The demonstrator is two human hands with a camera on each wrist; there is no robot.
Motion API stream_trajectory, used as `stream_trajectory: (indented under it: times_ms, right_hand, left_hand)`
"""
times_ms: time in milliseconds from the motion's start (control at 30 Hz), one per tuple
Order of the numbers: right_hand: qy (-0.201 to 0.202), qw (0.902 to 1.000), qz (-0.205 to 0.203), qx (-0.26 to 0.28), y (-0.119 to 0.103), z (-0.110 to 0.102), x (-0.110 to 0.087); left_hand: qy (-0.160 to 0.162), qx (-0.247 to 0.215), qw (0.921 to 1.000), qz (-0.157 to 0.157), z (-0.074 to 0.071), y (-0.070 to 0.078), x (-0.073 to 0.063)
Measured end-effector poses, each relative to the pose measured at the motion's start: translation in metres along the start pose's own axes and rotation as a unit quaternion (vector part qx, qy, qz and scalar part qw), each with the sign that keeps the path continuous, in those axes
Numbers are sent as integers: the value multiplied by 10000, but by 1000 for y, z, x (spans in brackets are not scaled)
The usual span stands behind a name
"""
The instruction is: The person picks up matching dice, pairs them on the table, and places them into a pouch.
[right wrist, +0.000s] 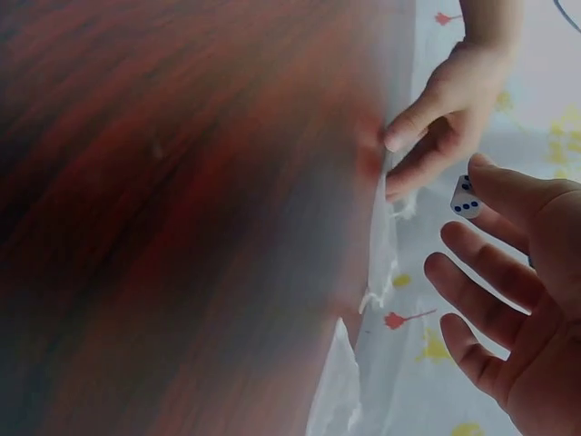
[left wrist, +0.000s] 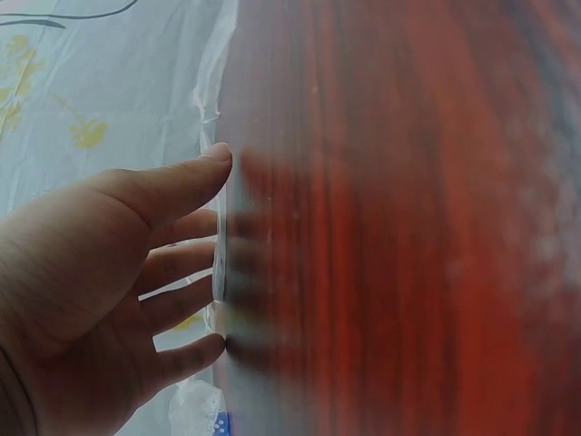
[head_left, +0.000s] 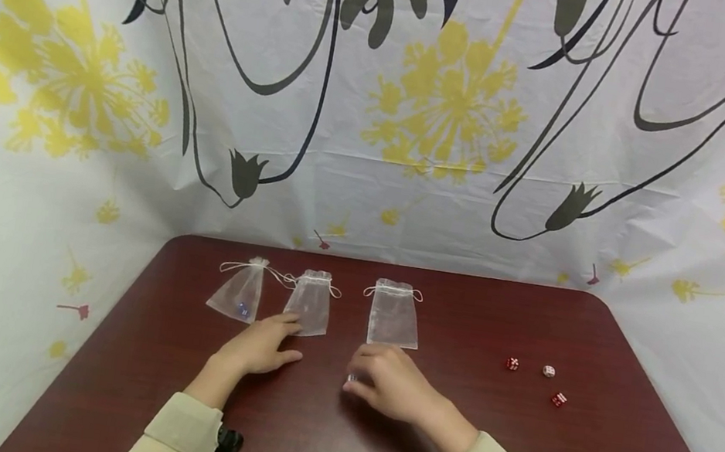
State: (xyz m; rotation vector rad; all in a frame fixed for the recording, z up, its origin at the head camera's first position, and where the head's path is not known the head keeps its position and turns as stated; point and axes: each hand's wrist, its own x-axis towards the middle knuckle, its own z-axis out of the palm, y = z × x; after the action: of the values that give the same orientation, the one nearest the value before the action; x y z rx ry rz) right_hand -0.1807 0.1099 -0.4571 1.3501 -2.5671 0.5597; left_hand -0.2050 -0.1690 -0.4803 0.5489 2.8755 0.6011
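Observation:
A white die with blue dots [right wrist: 466, 202] is pinched between the thumb and a finger of my right hand [head_left: 397, 384], just below the right sheer drawstring pouch [head_left: 394, 321]. My left hand [head_left: 258, 347] has its fingers spread, with fingertips at the lower part of the middle sheer pouch [head_left: 310, 304]. Whether they press the mesh or the table I cannot tell. To its left lies another sheer pouch [head_left: 236, 291], its neck gathered and a blue die [head_left: 243, 310] showing inside. The middle and right pouches lie flat.
On the right side of the dark red table [head_left: 460, 326] lie a red die [head_left: 513, 364], a white die [head_left: 549, 371] and another red die [head_left: 559, 400]. A patterned white cloth [head_left: 352, 201] hangs behind the table's far edge.

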Motion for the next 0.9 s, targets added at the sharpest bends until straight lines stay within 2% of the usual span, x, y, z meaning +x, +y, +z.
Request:
stream_trajectory:
  times_ms: [100, 333, 433, 600, 900]
  right_hand:
    - [-77, 9999, -16, -122, -1, 8, 3]
    - [-824, 9956, 147, -427, -5, 21, 1]
    - [-897, 9949, 171, -427, -5, 23, 0]
    - [-727, 9960, 94, -507, -3, 24, -1]
    - [216, 9986, 157, -459, 5, 8, -5]
  left_hand:
    - [31, -12, 10000, -17, -1, 0, 0]
    - [10, -48, 10000, -3, 0, 0, -1]
    - [11, -74, 10000, -3, -1, 0, -1]
    - [37, -90, 10000, -11, -1, 0, 0]
    - [3, -79, 10000, 45, 1, -3, 1]
